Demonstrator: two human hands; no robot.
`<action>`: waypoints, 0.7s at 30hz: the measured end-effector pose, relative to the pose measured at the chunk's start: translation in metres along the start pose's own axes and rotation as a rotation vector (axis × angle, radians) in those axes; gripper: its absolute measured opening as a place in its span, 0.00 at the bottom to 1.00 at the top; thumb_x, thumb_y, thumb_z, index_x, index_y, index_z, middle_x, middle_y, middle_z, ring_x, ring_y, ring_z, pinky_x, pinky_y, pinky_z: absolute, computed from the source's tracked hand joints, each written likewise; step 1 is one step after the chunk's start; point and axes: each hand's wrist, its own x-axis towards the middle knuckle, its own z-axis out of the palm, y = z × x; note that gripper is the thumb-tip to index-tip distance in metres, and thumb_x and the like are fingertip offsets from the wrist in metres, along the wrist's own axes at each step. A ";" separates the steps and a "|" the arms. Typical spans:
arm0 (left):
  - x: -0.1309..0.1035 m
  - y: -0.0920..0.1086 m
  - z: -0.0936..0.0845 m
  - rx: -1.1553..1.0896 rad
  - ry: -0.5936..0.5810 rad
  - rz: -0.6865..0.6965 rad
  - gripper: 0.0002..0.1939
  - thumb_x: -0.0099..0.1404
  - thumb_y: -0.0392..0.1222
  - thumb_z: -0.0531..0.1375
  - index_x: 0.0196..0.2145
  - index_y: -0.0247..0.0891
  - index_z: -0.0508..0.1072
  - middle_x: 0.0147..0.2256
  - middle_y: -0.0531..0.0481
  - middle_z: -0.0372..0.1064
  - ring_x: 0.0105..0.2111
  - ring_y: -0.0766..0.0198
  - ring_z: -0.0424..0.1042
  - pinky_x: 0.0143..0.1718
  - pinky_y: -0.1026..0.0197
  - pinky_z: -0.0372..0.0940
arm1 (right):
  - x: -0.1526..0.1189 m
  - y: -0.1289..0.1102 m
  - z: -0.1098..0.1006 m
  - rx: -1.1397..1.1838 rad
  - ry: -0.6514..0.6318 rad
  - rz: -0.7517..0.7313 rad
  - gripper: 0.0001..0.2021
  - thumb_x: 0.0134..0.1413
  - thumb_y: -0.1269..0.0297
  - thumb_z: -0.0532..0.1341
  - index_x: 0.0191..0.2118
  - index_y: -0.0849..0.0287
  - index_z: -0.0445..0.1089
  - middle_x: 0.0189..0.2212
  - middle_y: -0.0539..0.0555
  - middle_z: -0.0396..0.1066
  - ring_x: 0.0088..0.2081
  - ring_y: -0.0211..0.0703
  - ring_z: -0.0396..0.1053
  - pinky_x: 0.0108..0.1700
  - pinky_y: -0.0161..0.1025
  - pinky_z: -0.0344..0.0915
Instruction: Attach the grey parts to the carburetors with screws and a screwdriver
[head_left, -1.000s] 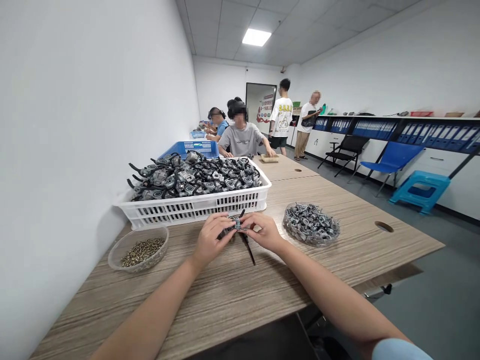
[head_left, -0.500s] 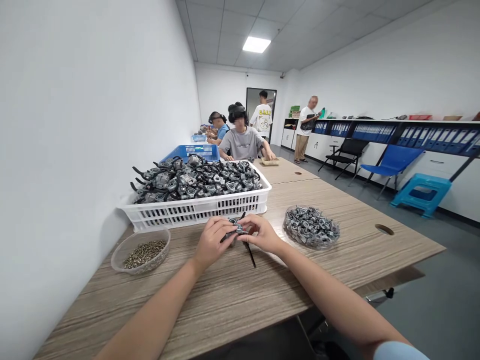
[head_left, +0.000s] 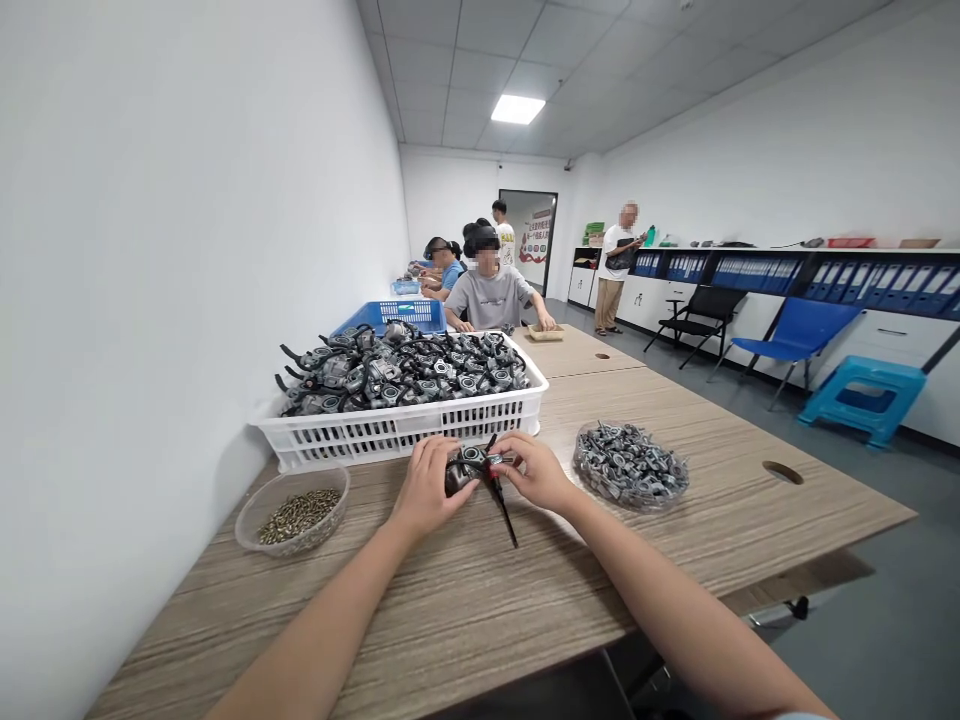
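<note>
My left hand [head_left: 429,488] is wrapped round the left side of a grey metal carburetor [head_left: 472,455], which rests low over the table in front of the white basket. A round opening on its top faces up. My right hand [head_left: 534,472] pinches a small silver metal fitting [head_left: 496,459] between thumb and fingers, against the carburetor's right side. Something small and red shows just below that fitting. From there a thin black strip [head_left: 505,512] runs down toward me over the tabletop. The fingers partly cover the carburetor.
A white basket [head_left: 405,425] heaped with carburetors stands beyond my hands, a blue crate [head_left: 397,315] behind it. To the left is a plastic bowl [head_left: 247,520] of small brass-coloured screws; to the right, a clear bowl [head_left: 630,500] of metal fittings. A co-worker [head_left: 491,295] sits opposite.
My hands have drawn slightly apart, so the carburetor's round opening shows more. The small fitting now sits in my right fingertips at its right side. The view has tilted up a little.
</note>
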 end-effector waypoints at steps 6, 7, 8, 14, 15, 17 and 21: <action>-0.005 -0.004 0.003 0.014 -0.116 -0.127 0.28 0.68 0.52 0.72 0.61 0.41 0.72 0.59 0.37 0.72 0.62 0.39 0.72 0.66 0.35 0.70 | 0.000 0.020 -0.012 -0.113 0.063 0.024 0.07 0.69 0.60 0.69 0.49 0.51 0.78 0.48 0.56 0.80 0.49 0.51 0.77 0.48 0.46 0.77; -0.005 -0.004 0.004 0.013 -0.135 -0.147 0.29 0.68 0.53 0.72 0.61 0.41 0.72 0.59 0.37 0.73 0.61 0.40 0.73 0.66 0.37 0.70 | -0.001 0.025 -0.012 -0.120 0.069 0.032 0.07 0.69 0.60 0.69 0.49 0.51 0.78 0.48 0.56 0.80 0.49 0.51 0.78 0.47 0.46 0.77; -0.006 -0.004 0.004 0.012 -0.154 -0.167 0.30 0.67 0.53 0.72 0.61 0.42 0.72 0.59 0.38 0.73 0.61 0.41 0.74 0.66 0.38 0.71 | -0.001 0.029 -0.013 -0.124 0.074 0.041 0.07 0.68 0.60 0.69 0.49 0.51 0.77 0.48 0.56 0.80 0.49 0.51 0.78 0.47 0.45 0.77; -0.007 -0.008 0.002 0.001 -0.245 -0.276 0.34 0.65 0.55 0.73 0.63 0.42 0.71 0.60 0.38 0.77 0.59 0.40 0.79 0.61 0.43 0.74 | -0.004 0.046 -0.011 -0.121 0.079 0.086 0.08 0.68 0.57 0.70 0.47 0.52 0.78 0.47 0.55 0.81 0.47 0.49 0.79 0.47 0.45 0.79; -0.006 -0.009 0.002 -0.001 -0.257 -0.281 0.34 0.65 0.56 0.73 0.63 0.42 0.72 0.60 0.38 0.77 0.59 0.41 0.79 0.61 0.43 0.75 | -0.004 0.047 -0.011 -0.117 0.076 0.090 0.09 0.68 0.56 0.70 0.48 0.52 0.78 0.47 0.55 0.81 0.46 0.48 0.79 0.48 0.45 0.79; -0.006 -0.010 0.002 -0.005 -0.271 -0.282 0.33 0.65 0.56 0.74 0.63 0.42 0.72 0.60 0.38 0.78 0.59 0.41 0.79 0.61 0.44 0.74 | -0.005 0.050 -0.010 -0.106 0.068 0.098 0.10 0.68 0.55 0.70 0.49 0.52 0.78 0.48 0.56 0.81 0.46 0.48 0.79 0.47 0.45 0.79; -0.004 -0.009 -0.001 -0.004 -0.289 -0.229 0.32 0.66 0.53 0.74 0.62 0.40 0.71 0.59 0.37 0.78 0.59 0.42 0.79 0.61 0.44 0.74 | -0.006 0.053 -0.008 -0.082 0.060 0.118 0.12 0.68 0.53 0.70 0.51 0.53 0.79 0.49 0.57 0.82 0.47 0.49 0.80 0.45 0.43 0.79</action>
